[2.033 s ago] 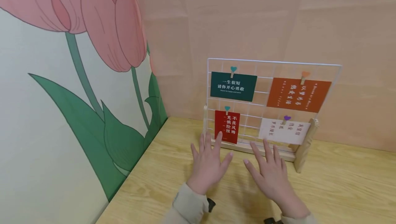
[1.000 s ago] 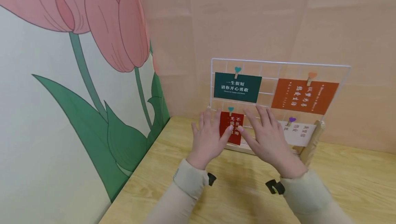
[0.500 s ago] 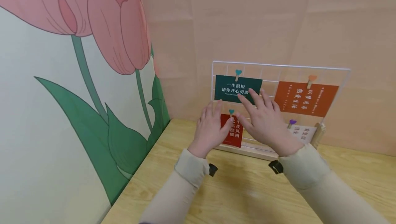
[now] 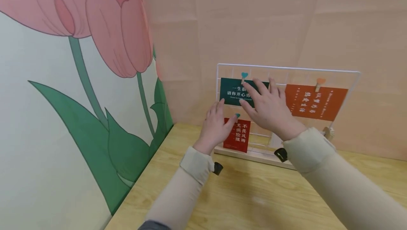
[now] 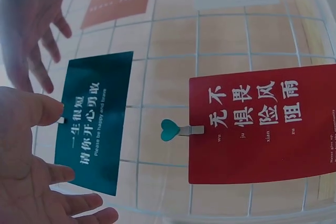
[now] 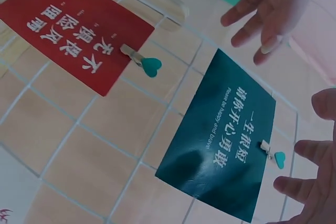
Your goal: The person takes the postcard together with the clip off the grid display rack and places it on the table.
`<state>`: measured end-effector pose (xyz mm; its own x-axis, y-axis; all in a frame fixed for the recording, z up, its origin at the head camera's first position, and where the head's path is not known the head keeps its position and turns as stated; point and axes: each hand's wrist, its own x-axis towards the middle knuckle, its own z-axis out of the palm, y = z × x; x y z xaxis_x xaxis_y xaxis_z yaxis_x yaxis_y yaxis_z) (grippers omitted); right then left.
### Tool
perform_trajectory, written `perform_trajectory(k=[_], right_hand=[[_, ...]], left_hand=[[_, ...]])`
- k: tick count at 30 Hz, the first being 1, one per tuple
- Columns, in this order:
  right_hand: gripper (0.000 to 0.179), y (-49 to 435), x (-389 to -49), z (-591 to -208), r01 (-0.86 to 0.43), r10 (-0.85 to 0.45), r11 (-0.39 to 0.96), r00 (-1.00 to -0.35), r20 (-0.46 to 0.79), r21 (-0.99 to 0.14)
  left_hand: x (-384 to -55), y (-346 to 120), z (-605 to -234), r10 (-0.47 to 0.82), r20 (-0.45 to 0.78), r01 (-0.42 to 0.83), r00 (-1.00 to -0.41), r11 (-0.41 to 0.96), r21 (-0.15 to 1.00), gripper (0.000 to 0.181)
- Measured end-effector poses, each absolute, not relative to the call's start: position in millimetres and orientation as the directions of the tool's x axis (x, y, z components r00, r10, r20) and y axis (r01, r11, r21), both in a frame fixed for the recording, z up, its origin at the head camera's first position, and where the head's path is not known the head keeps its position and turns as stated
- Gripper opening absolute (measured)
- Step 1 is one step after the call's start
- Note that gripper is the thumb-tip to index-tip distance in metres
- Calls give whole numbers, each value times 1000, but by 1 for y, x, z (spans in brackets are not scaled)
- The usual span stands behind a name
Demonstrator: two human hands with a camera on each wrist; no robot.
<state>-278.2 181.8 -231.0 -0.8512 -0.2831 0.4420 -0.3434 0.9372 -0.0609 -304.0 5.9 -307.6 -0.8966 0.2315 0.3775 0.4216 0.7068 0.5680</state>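
A white wire grid rack (image 4: 295, 69) stands upright in a wooden base (image 4: 257, 158). Before its upper left, my right hand (image 4: 270, 108) spreads its fingers and partly covers the green card (image 4: 229, 97). That card hangs from a teal heart clip (image 6: 280, 159); the right fingertips are near this clip in the right wrist view. Lower and to the left, my left hand (image 4: 213, 127) has its fingers extended over the rack's left side, thumb near the clip of the red card (image 5: 252, 156). Neither hand holds anything. The right forearm hides most of the white card (image 4: 275, 141).
An orange card (image 4: 330, 102) hangs at the rack's upper right from an orange heart clip (image 4: 320, 81). Wood-grain tabletop (image 4: 241, 201) lies in front. A tulip-painted panel (image 4: 121, 35) borders the left, and a pinkish cloth (image 4: 254, 21) hangs behind.
Both hands have risen along the rack from its lower edge. The right hand has also moved left, now in front of the green card. The cards stay clipped where they were.
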Motion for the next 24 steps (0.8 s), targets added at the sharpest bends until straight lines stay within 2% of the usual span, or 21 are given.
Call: perform_trajectory(k=[9, 24], right_hand=[[64, 176, -294, -216, -312, -226, 935, -891, 393, -170], [65, 172, -310, -199, -235, -139, 942, -922, 361, -238]], left_hand=[[-312, 6, -308, 201, 361, 398, -911, 663, 634, 76], [-328, 13, -309, 155, 336, 363, -929, 552, 751, 78]])
